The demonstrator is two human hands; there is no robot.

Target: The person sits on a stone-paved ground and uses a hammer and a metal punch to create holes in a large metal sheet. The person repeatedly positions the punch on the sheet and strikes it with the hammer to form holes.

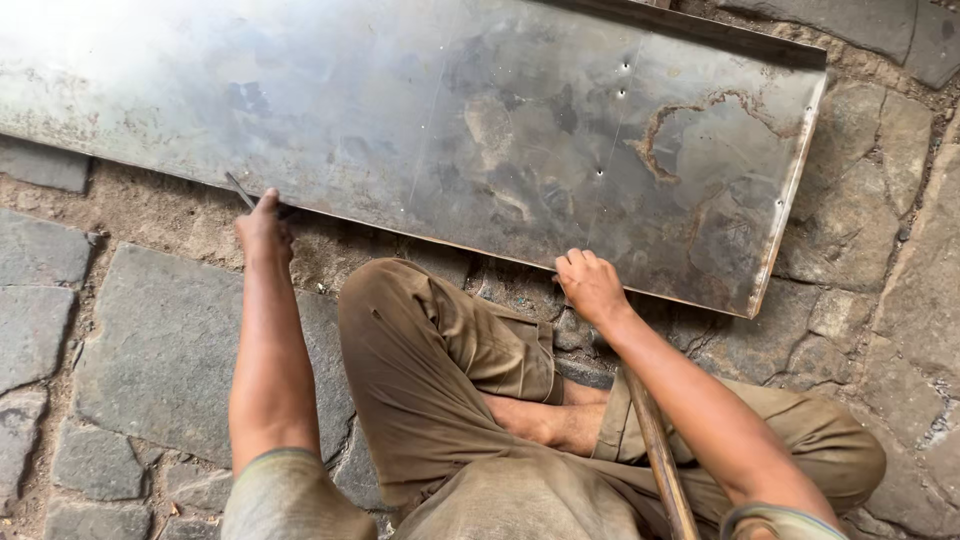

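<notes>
A large grey steel sheet with rust stains and a few small punched holes lies across the stone paving in front of me. My left hand is closed on a thin metal tool whose tip rests at the sheet's near edge. My right hand grips the same near edge further right, fingers curled over the rim. I sit cross-legged in brown trousers just below the sheet.
A wooden handle leans across my right thigh, its head hidden under my right forearm. Grey paving stones with dirt-filled gaps surround me. The sheet's right end has a folded lip.
</notes>
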